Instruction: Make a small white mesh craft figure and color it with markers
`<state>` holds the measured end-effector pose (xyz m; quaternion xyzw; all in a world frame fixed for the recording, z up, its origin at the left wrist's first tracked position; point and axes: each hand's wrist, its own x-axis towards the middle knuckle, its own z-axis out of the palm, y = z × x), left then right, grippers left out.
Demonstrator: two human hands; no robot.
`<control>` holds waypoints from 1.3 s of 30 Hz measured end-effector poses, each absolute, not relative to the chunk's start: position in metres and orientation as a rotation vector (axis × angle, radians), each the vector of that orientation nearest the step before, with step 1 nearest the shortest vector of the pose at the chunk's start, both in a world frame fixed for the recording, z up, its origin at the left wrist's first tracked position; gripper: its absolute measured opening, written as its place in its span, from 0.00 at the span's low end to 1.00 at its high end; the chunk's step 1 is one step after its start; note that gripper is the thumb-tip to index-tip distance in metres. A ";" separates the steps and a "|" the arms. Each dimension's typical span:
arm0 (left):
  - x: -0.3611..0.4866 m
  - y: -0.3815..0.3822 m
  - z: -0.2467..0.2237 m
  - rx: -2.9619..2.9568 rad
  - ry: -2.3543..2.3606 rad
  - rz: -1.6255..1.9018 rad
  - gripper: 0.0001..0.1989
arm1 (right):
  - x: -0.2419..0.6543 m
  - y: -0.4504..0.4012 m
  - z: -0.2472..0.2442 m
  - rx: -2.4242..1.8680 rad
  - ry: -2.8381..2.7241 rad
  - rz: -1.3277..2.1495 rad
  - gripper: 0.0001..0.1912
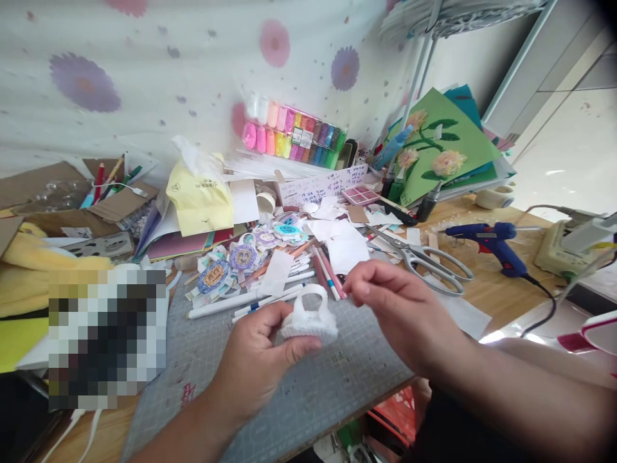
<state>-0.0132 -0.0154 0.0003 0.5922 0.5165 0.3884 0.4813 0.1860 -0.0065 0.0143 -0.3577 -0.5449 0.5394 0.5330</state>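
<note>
The left hand [263,350] had the small white piece [311,321] pinched between thumb and fingers, its loop upright, above the near half of the cutting mat [193,386]. Just to its right, the right hand [405,308] hovered with fingers curled and thumb close; whether it gripped anything, the view couldn't tell! Beyond lay pens [270,297] and scissors [419,254], then the blue glue gun [496,241] toward the tabletop's [486,283] right edge.
</note>
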 end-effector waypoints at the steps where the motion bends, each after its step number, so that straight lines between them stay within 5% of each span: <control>1: -0.014 -0.014 -0.002 1.409 1.230 0.962 0.12 | 0.196 0.000 0.015 -0.855 -1.291 1.220 0.09; 8: -0.018 -0.009 -0.014 1.116 1.077 1.052 0.14 | 0.309 0.043 0.017 -1.461 -2.125 0.296 0.09; 14: -0.013 -0.005 -0.010 0.970 1.096 1.088 0.28 | 0.323 0.044 -0.001 -1.429 -2.517 0.240 0.11; 25: -0.021 -0.001 -0.022 0.942 1.179 1.072 0.38 | 0.305 0.056 0.003 -1.681 -2.525 -0.070 0.12; 39: -0.026 0.015 0.007 0.845 1.071 1.598 0.25 | 0.271 0.124 -0.015 -1.890 -2.530 -0.040 0.11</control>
